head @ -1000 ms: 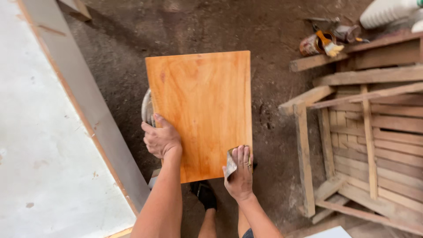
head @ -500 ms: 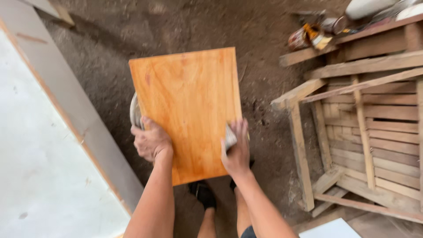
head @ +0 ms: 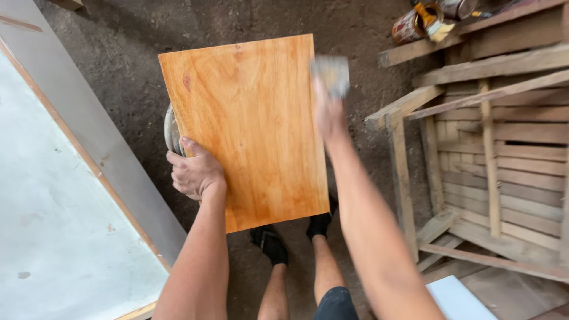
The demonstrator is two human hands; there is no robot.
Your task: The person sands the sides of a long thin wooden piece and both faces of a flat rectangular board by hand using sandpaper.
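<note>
An orange-brown varnished wooden board (head: 249, 124) lies flat in front of me, resting on a round support whose pale rim (head: 170, 129) shows at its left edge. My left hand (head: 194, 172) grips the board's left edge, thumb on top. My right hand (head: 329, 115) is stretched out along the board's right edge near the far corner, holding a small grey piece of sandpaper (head: 331, 74), blurred by motion. My legs and black shoes (head: 269, 243) show below the board.
A large white panel with a grey frame (head: 71, 195) leans at the left. Slatted wooden frames (head: 492, 154) are stacked at the right, with paint tins (head: 415, 21) behind them. A white sheet corner (head: 453, 299) lies at the bottom right. The floor is dark dirt.
My right hand with the sandpaper has swept from the board's near right corner up along the right edge toward the far corner. The left hand stays on the left edge.
</note>
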